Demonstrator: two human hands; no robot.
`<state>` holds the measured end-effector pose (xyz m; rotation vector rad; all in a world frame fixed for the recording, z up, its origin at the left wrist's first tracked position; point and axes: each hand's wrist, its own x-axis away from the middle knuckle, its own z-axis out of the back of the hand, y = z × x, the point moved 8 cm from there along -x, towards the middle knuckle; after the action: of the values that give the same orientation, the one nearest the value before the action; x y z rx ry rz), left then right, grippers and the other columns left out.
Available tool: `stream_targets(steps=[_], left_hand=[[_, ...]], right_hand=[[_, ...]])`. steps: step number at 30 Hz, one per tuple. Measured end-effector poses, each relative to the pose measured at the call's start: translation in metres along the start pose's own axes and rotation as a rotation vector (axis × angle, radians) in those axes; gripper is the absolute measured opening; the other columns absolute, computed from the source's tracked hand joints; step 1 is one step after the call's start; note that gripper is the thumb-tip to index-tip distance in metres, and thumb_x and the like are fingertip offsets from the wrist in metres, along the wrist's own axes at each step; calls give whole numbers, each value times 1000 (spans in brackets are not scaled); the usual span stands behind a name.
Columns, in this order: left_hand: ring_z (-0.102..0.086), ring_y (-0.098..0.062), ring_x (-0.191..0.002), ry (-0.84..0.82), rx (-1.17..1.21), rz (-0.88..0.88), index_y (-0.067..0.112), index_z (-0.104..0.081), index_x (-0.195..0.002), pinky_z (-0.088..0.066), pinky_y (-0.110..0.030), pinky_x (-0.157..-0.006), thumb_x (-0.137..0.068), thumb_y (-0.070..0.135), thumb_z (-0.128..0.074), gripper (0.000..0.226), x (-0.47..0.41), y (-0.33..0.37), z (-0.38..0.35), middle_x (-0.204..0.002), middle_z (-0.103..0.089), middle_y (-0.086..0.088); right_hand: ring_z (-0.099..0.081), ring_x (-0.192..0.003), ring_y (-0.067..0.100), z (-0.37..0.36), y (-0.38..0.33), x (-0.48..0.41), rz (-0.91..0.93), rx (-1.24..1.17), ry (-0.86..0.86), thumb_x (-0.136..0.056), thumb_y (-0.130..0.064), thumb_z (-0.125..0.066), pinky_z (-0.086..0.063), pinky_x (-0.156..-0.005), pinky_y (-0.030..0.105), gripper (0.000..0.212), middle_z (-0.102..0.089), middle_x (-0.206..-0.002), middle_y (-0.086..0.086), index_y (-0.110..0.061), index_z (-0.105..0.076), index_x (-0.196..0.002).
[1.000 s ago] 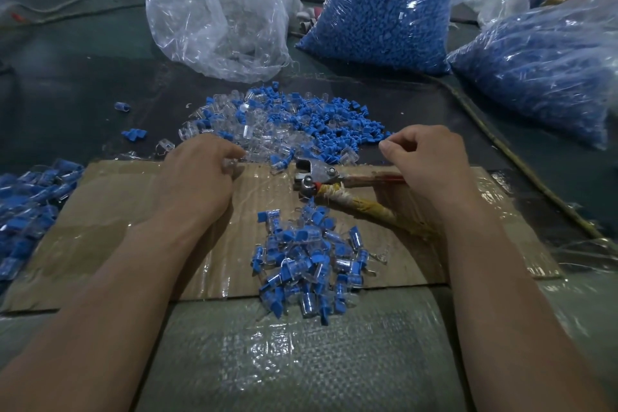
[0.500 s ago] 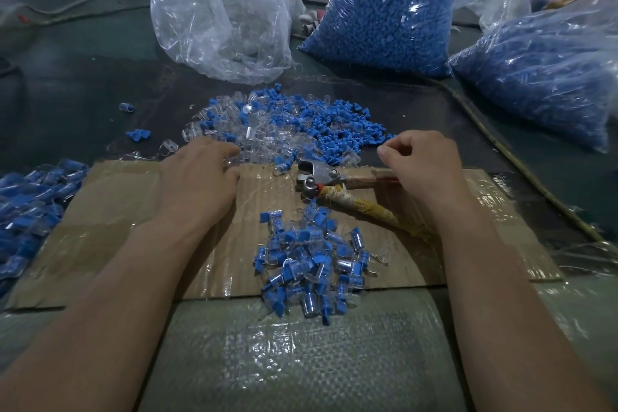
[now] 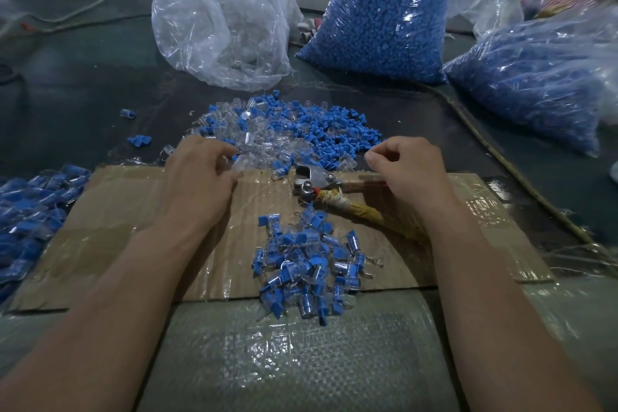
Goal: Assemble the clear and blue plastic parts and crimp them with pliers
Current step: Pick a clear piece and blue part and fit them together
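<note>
Left grip (image 3: 197, 177): fingers curled, pinching a small clear plastic tube part (image 3: 238, 166) at the near edge of the loose heap of clear and blue plastic parts (image 3: 287, 135). Right grip (image 3: 411, 170): fingers curled over the upper handle of the metal pliers with rag-wrapped handles (image 3: 316, 180); I cannot tell if it clasps it. Parts look light, hard, slick and tiny. I judge a fingertip pinch across the body best; easy to drop. Pliers are heavier; take both handles. Pile of joined clear-and-blue pieces (image 3: 307, 264) lies on the taped brown cardboard sheet (image 3: 110, 231) on the dark bench (image 3: 83, 77).
</note>
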<state>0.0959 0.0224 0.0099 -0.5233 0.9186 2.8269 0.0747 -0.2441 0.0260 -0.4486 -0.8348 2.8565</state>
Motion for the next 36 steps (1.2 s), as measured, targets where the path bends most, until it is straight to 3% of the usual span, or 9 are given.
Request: stream_targets(steps=[3, 6, 10, 14, 20, 23, 27, 31, 36], left_hand=[[-45, -11, -92, 58, 17, 20, 7, -68, -104, -34, -26, -83, -82, 17, -69, 24, 2, 0, 6, -103, -62, -11], [-58, -11, -82, 78, 152, 38, 10, -71, -96, -46, -32, -83, -81, 20, -69, 18, 4, 3, 10, -93, -67, -6], [-56, 2, -69, 70, 308, 13, 28, -64, -83, -44, -16, -69, -82, 22, -67, 6, 10, 16, 13, -74, -58, 16], [-62, -1, -63, -35, 495, 64, 30, -60, -78, -50, -12, -55, -81, 16, -65, 15, 13, 19, 6, -74, -63, 9], [-67, -12, -67, -221, 800, 207, 18, -67, -80, -56, -20, -63, -72, 4, -71, 16, 19, 21, -12, -75, -71, -2], [-68, -13, -68, -308, 941, 243, 17, -66, -83, -55, -20, -59, -69, 6, -68, 18, 22, 24, -18, -77, -72, -1], [-69, -13, -70, -336, 1088, 285, 10, -65, -87, -55, -19, -60, -70, 7, -63, 17, 22, 25, -22, -77, -72, -4], [-68, -14, -70, -356, 1249, 348, 5, -63, -90, -54, -19, -59, -67, 9, -61, 23, 23, 26, -24, -80, -72, -7], [-67, -14, -66, -387, 1282, 344, 5, -63, -89, -54, -19, -57, -67, 9, -60, 22, 22, 29, -26, -77, -71, -9]], right_hand=[[-51, -69, 0, -5, -13, -3, 41, 11, -71, -89, -27, -59, -41, -68, 24, 14, -55, -74, -14, -18, -69, -94], [-54, -76, 5, -14, -28, -10, 93, 73, -171, -89, -27, -58, -44, -72, 25, 14, -60, -84, -9, -19, -68, -96], [-56, -92, 11, -31, -38, -20, 132, 153, -257, -90, -25, -57, -45, -81, 27, 22, -64, -108, -2, -18, -65, -109], [-52, -113, 16, -43, -43, -26, 153, 156, -265, -91, -21, -57, -42, -94, 31, 28, -57, -126, 1, -18, -61, -118], [-55, -97, 14, -56, -44, -29, 177, 237, -261, -85, -14, -62, -48, -86, 34, 16, -62, -111, 0, -20, -66, -99], [-54, -97, 12, -50, -43, -30, 192, 208, -192, -83, -19, -67, -45, -83, 29, 9, -60, -106, -2, -19, -68, -92], [-52, -66, 0, -29, -44, -22, 161, -51, -107, -80, -21, -71, -41, -58, 10, 3, -55, -71, -15, -19, -68, -79], [-61, -62, 5, -14, -46, -3, 59, -547, -42, -79, -12, -71, -53, -64, 17, 16, -65, -67, -5, -23, -63, -70], [-65, -66, 8, -22, -72, 20, 135, -739, -179, -81, 1, -65, -54, -67, 19, 21, -64, -70, -3, -19, -61, -76]])
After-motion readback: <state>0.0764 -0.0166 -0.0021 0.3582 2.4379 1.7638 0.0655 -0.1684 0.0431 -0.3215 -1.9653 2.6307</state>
